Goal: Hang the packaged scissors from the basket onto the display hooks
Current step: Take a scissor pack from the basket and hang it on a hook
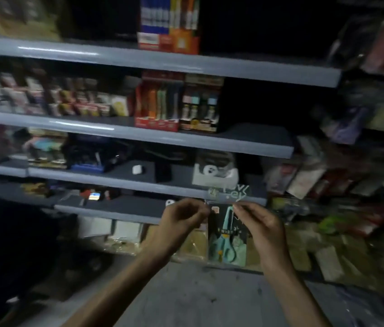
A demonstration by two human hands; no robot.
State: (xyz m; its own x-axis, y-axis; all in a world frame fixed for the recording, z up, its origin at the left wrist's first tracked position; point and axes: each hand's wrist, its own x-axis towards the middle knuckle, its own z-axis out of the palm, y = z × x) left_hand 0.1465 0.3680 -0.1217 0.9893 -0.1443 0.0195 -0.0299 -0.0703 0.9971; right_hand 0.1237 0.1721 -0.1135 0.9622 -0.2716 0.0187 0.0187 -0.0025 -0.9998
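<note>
Now left hand (183, 217) and right hand (260, 224) pinch the top corners of the dark-carded mint-green scissors pack (227, 239), presumably to hang it level.

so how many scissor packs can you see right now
1: a packaged scissors, mint handles, hanging between the left hand and right hand, which pinch its top corners. The blurred packets at right may hide more.

I see the packaged scissors (227, 234) at five o'clock from centre, hanging upright, blades up, mint-green handles down on a dark card, top corners pinched by left hand (183, 220) and right hand (259, 223).
</note>
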